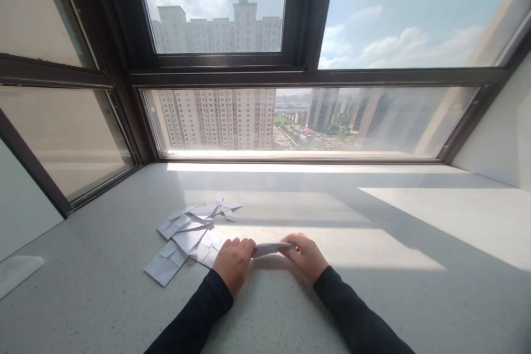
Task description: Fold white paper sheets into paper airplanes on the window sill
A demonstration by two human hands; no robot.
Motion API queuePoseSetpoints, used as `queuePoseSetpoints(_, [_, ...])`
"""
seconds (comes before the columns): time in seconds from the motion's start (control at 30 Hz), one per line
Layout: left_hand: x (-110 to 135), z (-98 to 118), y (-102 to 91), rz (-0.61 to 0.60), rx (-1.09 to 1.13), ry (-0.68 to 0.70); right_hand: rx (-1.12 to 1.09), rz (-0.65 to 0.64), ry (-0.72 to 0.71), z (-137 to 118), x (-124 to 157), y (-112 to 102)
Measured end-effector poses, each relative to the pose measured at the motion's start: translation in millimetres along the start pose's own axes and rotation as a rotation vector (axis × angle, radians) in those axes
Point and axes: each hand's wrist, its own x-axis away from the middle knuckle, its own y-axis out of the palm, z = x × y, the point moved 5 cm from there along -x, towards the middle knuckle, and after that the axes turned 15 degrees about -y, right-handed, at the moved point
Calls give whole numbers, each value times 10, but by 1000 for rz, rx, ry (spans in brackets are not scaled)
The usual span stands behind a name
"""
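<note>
Between my hands is a piece of folded white paper (267,249), bowed slightly upward and seen nearly edge-on above the sill. My left hand (235,263) is closed on its left end, knuckles up. The right end is pinched between the thumb and fingers of my right hand (306,255). Just left of my left hand lies a pile of folded white papers (188,232), overlapping one another. A star-shaped folded paper (224,207) rests at the pile's far end. The fold details of the held paper cannot be made out.
The speckled white sill (394,298) carries bands of sunlight and shadow. Along its back runs a dark window frame (298,161), with tall buildings outside. A white object (19,274), partly cut off, lies at the left edge.
</note>
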Motion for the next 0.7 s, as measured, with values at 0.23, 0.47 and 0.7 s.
queuePoseSetpoints(0.23, [0,-19,8,-12,240,-8,-573,59,345,224,55,139])
queuePoseSetpoints(0.47, [-16,-160,-35,147,338,-168,-268,143,581,1060,-107,-309])
queuePoseSetpoints(0.7, [-14,-125,31,83,293,-161,-58,194,696,1681,-239,-683])
